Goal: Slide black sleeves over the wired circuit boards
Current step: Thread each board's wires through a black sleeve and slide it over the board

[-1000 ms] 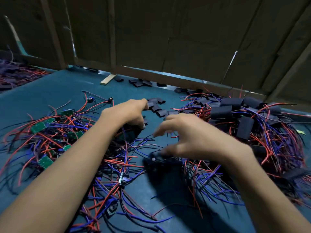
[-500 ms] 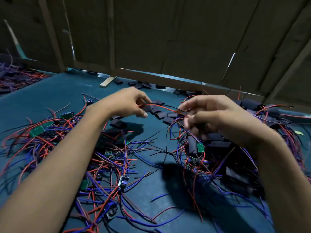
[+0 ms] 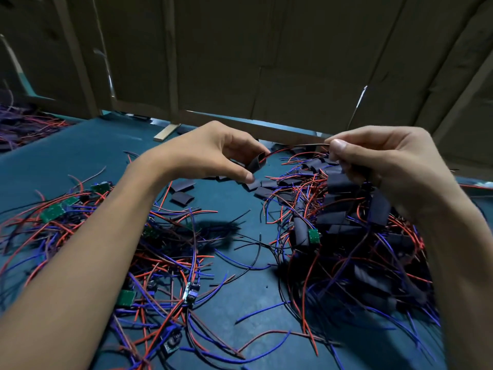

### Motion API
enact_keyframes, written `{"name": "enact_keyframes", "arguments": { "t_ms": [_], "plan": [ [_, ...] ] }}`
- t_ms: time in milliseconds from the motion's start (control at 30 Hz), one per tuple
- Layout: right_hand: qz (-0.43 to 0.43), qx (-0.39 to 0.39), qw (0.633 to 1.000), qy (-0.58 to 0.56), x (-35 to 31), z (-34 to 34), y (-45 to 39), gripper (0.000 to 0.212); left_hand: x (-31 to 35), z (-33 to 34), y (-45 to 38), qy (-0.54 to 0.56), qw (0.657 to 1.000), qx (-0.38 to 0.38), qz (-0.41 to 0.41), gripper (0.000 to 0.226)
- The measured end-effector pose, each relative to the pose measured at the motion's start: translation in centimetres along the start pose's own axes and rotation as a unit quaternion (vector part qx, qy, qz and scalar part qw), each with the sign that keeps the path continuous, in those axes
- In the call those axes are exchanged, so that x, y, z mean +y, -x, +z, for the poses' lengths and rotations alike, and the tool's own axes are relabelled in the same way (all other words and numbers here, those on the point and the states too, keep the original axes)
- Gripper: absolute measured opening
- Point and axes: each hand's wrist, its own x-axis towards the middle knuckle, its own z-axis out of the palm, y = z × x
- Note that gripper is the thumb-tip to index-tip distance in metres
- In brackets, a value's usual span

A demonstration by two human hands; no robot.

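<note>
My left hand point(image 3: 213, 153) pinches a black sleeve point(image 3: 254, 164) above the blue table. A red and a dark wire point(image 3: 293, 148) run out of the sleeve's mouth to my right hand point(image 3: 378, 161), which pinches their far end between thumb and fingers. A small green circuit board point(image 3: 314, 235) with a black sleeve beside it hangs on wires below my right hand, over the right pile. Whether it belongs to the held wires I cannot tell.
Bare green boards with red, blue and black wires point(image 3: 53, 210) lie tangled at the left and centre. A heap of sleeved boards point(image 3: 373, 209) fills the right. Loose black sleeves point(image 3: 182, 186) lie mid-table. A cardboard wall point(image 3: 266, 62) stands behind, with a wood strip point(image 3: 166, 132) at its foot.
Both hands have risen from the piles and drawn apart. The left hand now holds a sleeve with the wires threaded into it, and the right hand has pulled the wire ends out to the right.
</note>
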Motion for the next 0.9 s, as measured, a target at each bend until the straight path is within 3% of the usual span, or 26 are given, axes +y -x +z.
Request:
{"name": "enact_keyframes", "arguments": {
  "t_ms": [367,500,567,700,800,900],
  "plan": [
    [-0.034,0.03,0.998,0.05,0.1,0.3,-0.1,0.005,0.6,0.1,0.0,0.06,0.997,-0.014,0.043,0.046],
    [-0.071,-0.012,0.988,0.137,0.1,3.4,0.2,0.004,1.9,1.6,-0.4,-0.033,0.995,0.042,0.09,0.03],
    [-0.023,-0.019,0.993,0.113,0.4,5.6,0.2,0.01,2.4,2.0,-0.5,-0.085,0.984,0.073,0.138,0.02],
    [0.216,-0.087,0.972,-0.042,0.7,5.2,0.1,0.03,2.6,0.9,0.0,-0.127,0.974,0.102,0.159,0.022],
    [0.215,-0.089,0.97,-0.064,0.7,2.9,0.0,0.029,2.1,-0.1,0.3,-0.153,0.971,0.125,0.137,0.03],
    [0.17,-0.024,0.982,-0.077,0.6,2.1,-0.3,0.004,2.1,-0.2,0.4,-0.178,0.971,0.102,0.126,0.039]
  ]
}}
